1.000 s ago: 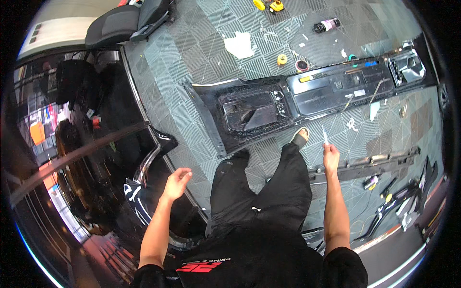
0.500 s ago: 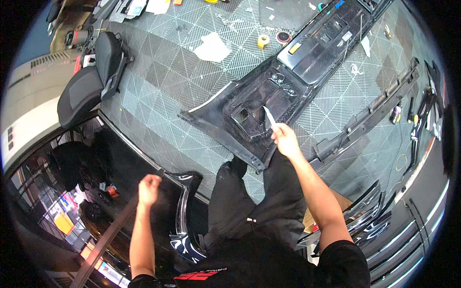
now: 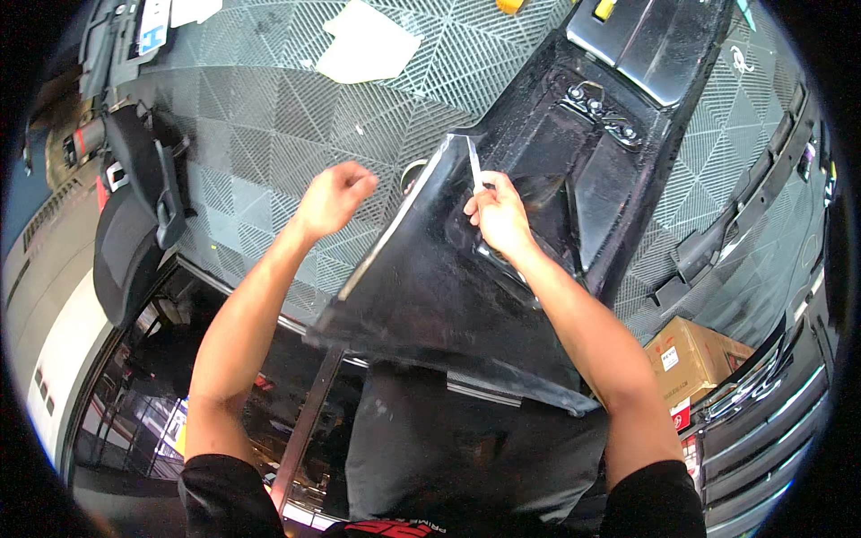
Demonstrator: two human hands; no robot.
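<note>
In my right hand [image 3: 502, 212] is a slim cutter knife [image 3: 475, 163], its pale handle pinched in the fingers and its thin blade pointing up and away. Hand and knife are over a large black car panel [image 3: 421, 291]; the blade tip is close to the panel's far left corner, and I cannot tell whether it touches. Pale edging [image 3: 395, 226] runs along the panel's left side. My left hand [image 3: 334, 202] is closed, with nothing showing in its fingers. It hovers left of that edging, apart from the panel.
Beyond the panel lies another glossy black part [image 3: 628, 45]. A pale sheet [image 3: 368, 43] is on the tiled floor [image 3: 260, 125]. A seat [image 3: 134, 215] stands at left, and a cardboard box [image 3: 686, 363] at right. A long black strip [image 3: 744, 206] lies at far right.
The view has moved closer over the panel. My right hand and the cutter knife have gone to its far left corner. My left hand has risen from low left to beside the panel's edge.
</note>
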